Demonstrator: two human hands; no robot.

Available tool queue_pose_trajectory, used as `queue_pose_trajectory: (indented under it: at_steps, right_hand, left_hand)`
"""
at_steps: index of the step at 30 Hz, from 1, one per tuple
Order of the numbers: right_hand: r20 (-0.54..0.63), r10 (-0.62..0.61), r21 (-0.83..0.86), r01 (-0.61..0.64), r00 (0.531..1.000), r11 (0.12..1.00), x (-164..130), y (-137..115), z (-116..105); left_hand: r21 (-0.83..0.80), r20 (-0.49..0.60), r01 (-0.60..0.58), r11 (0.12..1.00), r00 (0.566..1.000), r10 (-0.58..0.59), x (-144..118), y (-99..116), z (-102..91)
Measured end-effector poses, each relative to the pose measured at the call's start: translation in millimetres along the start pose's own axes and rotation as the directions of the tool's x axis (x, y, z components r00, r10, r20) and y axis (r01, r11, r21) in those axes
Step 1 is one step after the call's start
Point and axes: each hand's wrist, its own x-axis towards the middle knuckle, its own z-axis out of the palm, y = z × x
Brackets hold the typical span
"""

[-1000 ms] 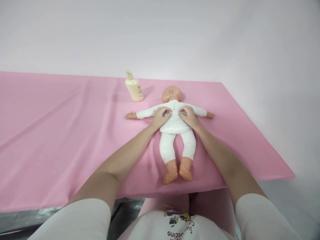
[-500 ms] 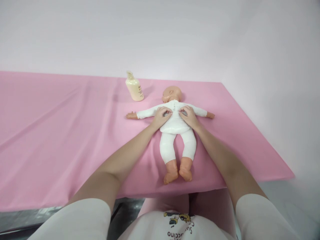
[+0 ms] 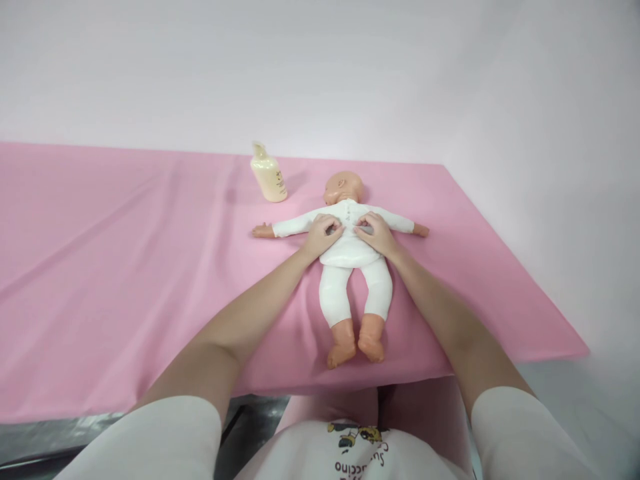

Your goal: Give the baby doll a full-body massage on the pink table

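A baby doll [image 3: 350,256] with a white cloth body lies front-down on the pink cloth, its head turned to the left and its arms spread. My left hand [image 3: 323,235] rests on the left side of its back, thumb and fingers curled into a pinch on the white fabric. On the opposite side, my right hand [image 3: 377,233] pinches the fabric in the same way. The fingertips of both hands point toward the middle of the back, with a small gap between them. Whatever fold of fabric lies between the fingers is mostly hidden.
A cream pump bottle [image 3: 271,180] stands up and to the left of the doll's head. The pink tablecloth [image 3: 125,267] has creases on the left, and its right edge [image 3: 520,263] slants toward me. A pale wall [image 3: 320,73] rises behind.
Both hands have shifted very slightly down the doll's back, and the right fingertips sit a little further left. The doll and the bottle stay in place.
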Motion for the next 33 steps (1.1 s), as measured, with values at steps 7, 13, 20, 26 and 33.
queue_pose_trajectory:
  at_steps: [7,13,20,26,33]
  right_hand:
    - [0.003,0.013,0.023,-0.013,1.0,1.0,-0.2,-3.1,-0.7]
    - [0.051,-0.022,0.019,0.021,0.998,1.0,2.0,-5.4,-2.3]
    - [0.09,-0.115,0.017,0.114,0.989,0.993,-0.4,-11.6,-6.7]
    - [0.154,-0.164,0.045,0.159,0.974,0.986,-2.4,-17.0,-11.4]
    - [0.217,-0.078,0.064,0.066,0.973,0.996,2.1,-20.8,-7.7]
  left_hand:
    - [0.024,0.015,-0.007,1.0,1.0,0.007,-1.1,2.7,-0.8]
    - [0.017,0.012,-0.04,0.999,0.999,0.04,-1.6,2.4,-0.7]
    - [-0.036,0.089,-0.174,0.984,0.98,0.177,-2.9,7.8,-6.2]
    - [-0.095,0.102,-0.224,0.97,0.967,0.233,-2.2,9.0,-6.9]
    - [-0.132,0.17,-0.06,0.989,0.982,0.082,-5.3,10.8,-7.5]
